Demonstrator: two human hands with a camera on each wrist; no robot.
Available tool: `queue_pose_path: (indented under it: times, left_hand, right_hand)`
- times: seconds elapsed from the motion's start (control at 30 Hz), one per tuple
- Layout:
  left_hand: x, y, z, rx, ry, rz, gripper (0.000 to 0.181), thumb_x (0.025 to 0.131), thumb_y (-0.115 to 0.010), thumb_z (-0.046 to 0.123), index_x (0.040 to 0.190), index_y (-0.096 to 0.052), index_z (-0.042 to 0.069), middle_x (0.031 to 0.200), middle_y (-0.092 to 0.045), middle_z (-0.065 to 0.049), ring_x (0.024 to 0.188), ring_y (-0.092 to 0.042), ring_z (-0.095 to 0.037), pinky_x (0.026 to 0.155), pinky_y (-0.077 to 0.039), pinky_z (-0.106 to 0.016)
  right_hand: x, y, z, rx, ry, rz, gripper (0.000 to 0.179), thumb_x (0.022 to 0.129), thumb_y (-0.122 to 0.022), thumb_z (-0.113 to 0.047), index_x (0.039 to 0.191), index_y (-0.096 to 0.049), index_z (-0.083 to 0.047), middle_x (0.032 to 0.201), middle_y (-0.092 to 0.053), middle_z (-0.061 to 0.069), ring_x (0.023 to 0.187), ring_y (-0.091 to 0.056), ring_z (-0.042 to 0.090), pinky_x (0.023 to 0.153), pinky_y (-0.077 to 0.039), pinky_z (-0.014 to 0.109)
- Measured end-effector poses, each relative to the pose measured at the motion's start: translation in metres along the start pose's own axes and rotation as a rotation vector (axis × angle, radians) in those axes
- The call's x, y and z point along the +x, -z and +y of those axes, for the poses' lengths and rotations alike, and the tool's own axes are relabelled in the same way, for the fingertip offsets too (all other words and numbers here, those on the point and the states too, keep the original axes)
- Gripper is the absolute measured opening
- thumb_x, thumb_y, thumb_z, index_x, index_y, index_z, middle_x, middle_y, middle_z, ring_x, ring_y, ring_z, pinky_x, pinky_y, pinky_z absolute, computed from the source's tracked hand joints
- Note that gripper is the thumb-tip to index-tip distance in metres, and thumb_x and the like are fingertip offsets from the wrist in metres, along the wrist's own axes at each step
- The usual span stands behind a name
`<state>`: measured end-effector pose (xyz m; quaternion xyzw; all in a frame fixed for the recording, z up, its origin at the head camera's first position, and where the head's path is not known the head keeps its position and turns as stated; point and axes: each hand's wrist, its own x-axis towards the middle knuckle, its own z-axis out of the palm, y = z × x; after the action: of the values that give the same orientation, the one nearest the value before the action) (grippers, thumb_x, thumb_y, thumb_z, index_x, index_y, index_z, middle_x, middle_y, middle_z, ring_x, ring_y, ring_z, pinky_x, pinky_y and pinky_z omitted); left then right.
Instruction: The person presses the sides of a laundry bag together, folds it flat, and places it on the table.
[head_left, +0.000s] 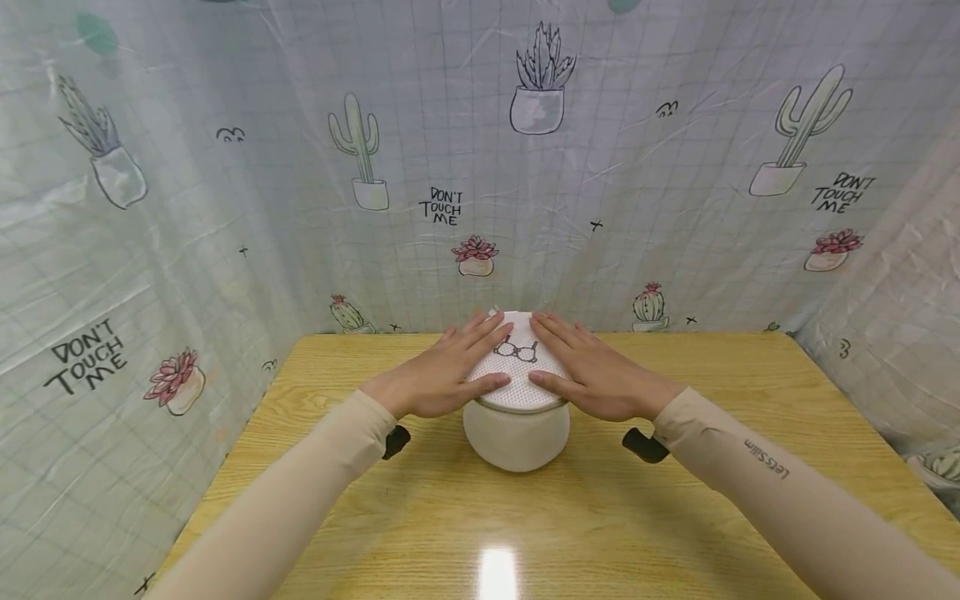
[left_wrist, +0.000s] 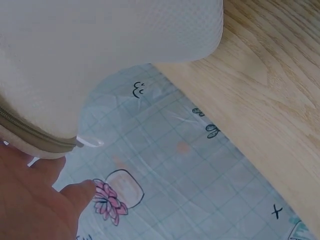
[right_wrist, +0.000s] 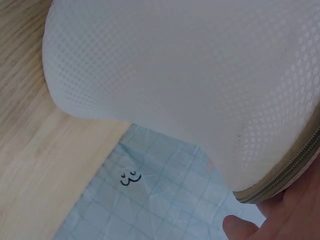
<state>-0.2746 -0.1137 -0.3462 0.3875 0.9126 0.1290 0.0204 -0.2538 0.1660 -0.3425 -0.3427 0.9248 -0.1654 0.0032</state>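
Observation:
A white mesh bra laundry bag (head_left: 517,442) stands upright on the table, its round lid (head_left: 522,385) printed with a small bra drawing. My left hand (head_left: 438,379) rests on the lid's left side, fingers extended forward and thumb at the near edge. Mirroring it, my right hand (head_left: 611,379) lies over the right side with straight fingers. A brown zipper (left_wrist: 37,132) runs round the lid's edge in the left wrist view, close by the left fingers. In the right wrist view the zipper (right_wrist: 282,175) passes just beside the right hand. Neither hand curls round the bag.
Under the bag is a wood-grain table (head_left: 420,533). A curtain (head_left: 450,108) printed with cacti and lettering hangs behind it and along both sides, meeting the table's back edge. Dark wrist devices (head_left: 645,446) sit below both forearms.

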Motion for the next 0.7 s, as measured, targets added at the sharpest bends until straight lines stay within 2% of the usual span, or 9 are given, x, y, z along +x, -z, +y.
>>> queue_pose_path:
  times: [0.3,0.7]
  left_hand:
    - [0.003,-0.005,0.0,0.015,-0.002,-0.009,0.078,0.107,-0.036,0.063,0.169,-0.004,0.027,0.177,0.0,0.001,0.163,0.006,-0.022,0.131,-0.005,-0.055]
    - [0.005,-0.012,-0.001,0.013,-0.002,-0.021,0.078,0.107,-0.036,0.063,0.169,-0.005,0.026,0.177,-0.001,0.0,0.163,0.005,-0.023,0.131,-0.005,-0.055]
  right_hand:
    - [-0.001,-0.008,0.007,0.009,0.0,0.006,0.081,0.109,-0.04,-0.055,0.168,-0.007,-0.01,0.177,-0.003,0.005,0.163,-0.006,0.03,0.13,-0.01,0.06]
    - [-0.001,-0.017,0.012,0.016,-0.002,0.012,0.082,0.109,-0.042,-0.054,0.168,-0.008,-0.009,0.177,-0.005,0.007,0.163,-0.007,0.032,0.131,-0.009,0.058]
